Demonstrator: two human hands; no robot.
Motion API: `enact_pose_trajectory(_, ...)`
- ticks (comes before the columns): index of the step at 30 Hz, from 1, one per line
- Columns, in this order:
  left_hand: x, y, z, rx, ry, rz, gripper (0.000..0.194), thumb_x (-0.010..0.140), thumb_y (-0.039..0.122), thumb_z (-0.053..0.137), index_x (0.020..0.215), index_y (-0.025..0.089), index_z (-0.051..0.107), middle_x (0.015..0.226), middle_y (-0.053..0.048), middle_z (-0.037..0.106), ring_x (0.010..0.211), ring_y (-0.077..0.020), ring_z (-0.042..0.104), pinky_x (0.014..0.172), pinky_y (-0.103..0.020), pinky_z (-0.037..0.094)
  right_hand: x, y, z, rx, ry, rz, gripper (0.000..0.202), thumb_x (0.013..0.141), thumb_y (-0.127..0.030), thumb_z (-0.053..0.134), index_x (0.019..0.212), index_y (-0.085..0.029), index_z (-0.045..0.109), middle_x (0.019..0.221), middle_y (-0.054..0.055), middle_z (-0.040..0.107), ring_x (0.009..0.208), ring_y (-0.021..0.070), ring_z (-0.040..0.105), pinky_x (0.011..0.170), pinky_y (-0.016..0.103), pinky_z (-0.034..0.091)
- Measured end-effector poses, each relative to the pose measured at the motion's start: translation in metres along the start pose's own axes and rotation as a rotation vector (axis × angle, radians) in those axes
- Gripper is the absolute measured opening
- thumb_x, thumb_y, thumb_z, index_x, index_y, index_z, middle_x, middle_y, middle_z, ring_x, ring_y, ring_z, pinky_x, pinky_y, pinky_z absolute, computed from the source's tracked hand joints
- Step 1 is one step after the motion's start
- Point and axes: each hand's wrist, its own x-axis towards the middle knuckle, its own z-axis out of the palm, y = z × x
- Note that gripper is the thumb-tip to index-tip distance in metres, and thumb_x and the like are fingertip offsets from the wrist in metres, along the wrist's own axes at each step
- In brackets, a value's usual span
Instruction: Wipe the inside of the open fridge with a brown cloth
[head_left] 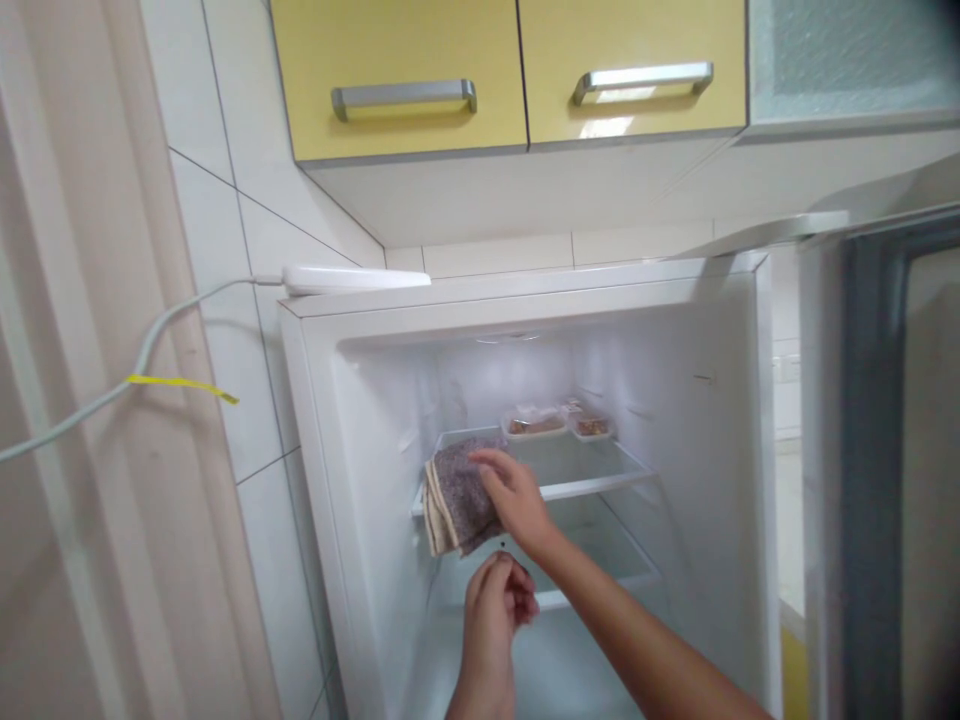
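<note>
A folded grey-brown cloth (466,495) with pale beige edges is at the left of the upper glass shelf (562,465) in the open fridge, and it hangs over the shelf's front edge. My right hand (517,500) is on the cloth's right side, its fingers bent over the fabric; the thumb's grip is partly hidden. Just below the cloth, my left hand (496,595) is raised with its fingers curled in. Nothing shows in it, though its palm is turned away. A tiny dark spot lies between the cloth and this hand; I cannot make out what it is.
Two clear food packs (534,422) sit at the back of the upper shelf. The fridge door (870,470) stands wide at the right. A white device (352,280) with a cable (154,330) rests on the fridge top. Yellow cabinets (405,50) hang above.
</note>
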Motion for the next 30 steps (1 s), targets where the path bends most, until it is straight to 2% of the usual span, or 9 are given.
enact_pose_trajectory(3,0.002,0.053,0.019,0.433,-0.058,0.524,0.023,0.082,0.044,0.057,0.078,0.024,0.068,0.088,-0.008,0.071,0.093,-0.0265,0.066,0.085,-0.038,0.050,-0.012,0.028,-0.047,-0.101,0.264,-0.042,0.033,0.092,-0.034,0.046,0.107,-0.022,0.072,0.112,0.009,0.077,0.109,0.0261,0.069,0.101,0.044,0.051)
enact_pose_trajectory(4,0.008,0.070,0.024,0.586,-0.060,0.616,0.020,0.082,0.039,0.059,0.091,0.025,0.070,0.104,-0.009,0.072,0.108,-0.0285,0.064,0.099,-0.041,0.047,-0.017,0.040,-0.064,-0.195,0.336,-0.064,0.033,0.092,-0.034,0.046,0.110,-0.022,0.072,0.113,0.010,0.077,0.109,0.0272,0.068,0.101,0.047,0.051)
enact_pose_trajectory(8,0.050,0.104,0.034,0.903,0.021,0.588,0.030,0.075,0.039,0.073,0.101,0.024,0.068,0.134,-0.015,0.065,0.145,-0.0398,0.038,0.125,-0.054,0.014,-0.037,0.096,-0.120,-0.525,0.464,-0.124,0.035,0.092,-0.031,0.047,0.116,-0.021,0.070,0.121,0.014,0.073,0.116,0.0296,0.065,0.107,0.054,0.046)
enact_pose_trajectory(11,0.076,0.093,0.031,0.881,0.084,0.473,0.039,0.062,0.042,0.084,0.094,0.025,0.071,0.141,-0.017,0.060,0.153,-0.0465,0.019,0.124,-0.061,-0.006,-0.053,0.133,-0.137,-0.639,0.498,-0.151,0.036,0.094,-0.029,0.047,0.122,-0.023,0.068,0.131,0.013,0.070,0.131,0.0296,0.057,0.116,0.060,0.036)
enact_pose_trajectory(15,0.085,0.077,0.036,0.897,-0.036,0.450,0.048,0.059,0.049,0.085,0.100,0.027,0.075,0.147,-0.015,0.057,0.154,-0.0467,0.018,0.124,-0.059,-0.010,-0.066,0.151,-0.137,-0.505,0.525,-0.206,0.046,0.092,-0.028,0.049,0.137,-0.027,0.057,0.142,0.009,0.063,0.139,0.0260,0.051,0.122,0.060,0.028)
enact_pose_trajectory(18,0.080,0.071,0.061,1.122,-0.208,0.486,0.057,0.071,0.058,0.073,0.119,0.028,0.072,0.153,-0.016,0.053,0.152,-0.0486,0.025,0.124,-0.063,-0.002,-0.066,0.139,-0.138,-0.340,0.491,-0.159,0.053,0.090,-0.029,0.053,0.143,-0.031,0.052,0.148,0.007,0.059,0.142,0.0264,0.048,0.125,0.063,0.018)
enact_pose_trajectory(23,0.070,0.051,0.133,1.466,-0.487,0.643,0.063,0.087,0.057,0.048,0.144,0.031,0.053,0.160,-0.013,0.045,0.147,-0.0451,0.035,0.121,-0.066,0.016,-0.060,0.111,-0.148,-0.094,0.529,-0.072,0.051,0.093,-0.037,0.051,0.144,-0.028,0.052,0.152,0.007,0.054,0.144,0.0241,0.045,0.125,0.055,0.026)
enact_pose_trajectory(26,0.064,0.037,0.162,1.519,-0.483,0.715,0.060,0.088,0.045,0.046,0.146,0.030,0.050,0.157,-0.015,0.047,0.144,-0.0446,0.039,0.118,-0.068,0.021,-0.056,0.107,-0.153,-0.043,0.509,-0.054,0.051,0.092,-0.038,0.056,0.142,-0.027,0.055,0.151,0.008,0.055,0.142,0.0242,0.046,0.126,0.054,0.024)
enact_pose_trajectory(30,0.057,0.025,0.163,1.506,-0.348,0.779,0.058,0.087,0.045,0.047,0.140,0.022,0.056,0.151,-0.020,0.051,0.140,-0.0450,0.041,0.118,-0.065,0.022,-0.054,0.115,-0.156,-0.004,0.491,-0.004,0.051,0.090,-0.043,0.061,0.138,-0.026,0.058,0.148,0.008,0.058,0.140,0.0262,0.049,0.125,0.056,0.025)
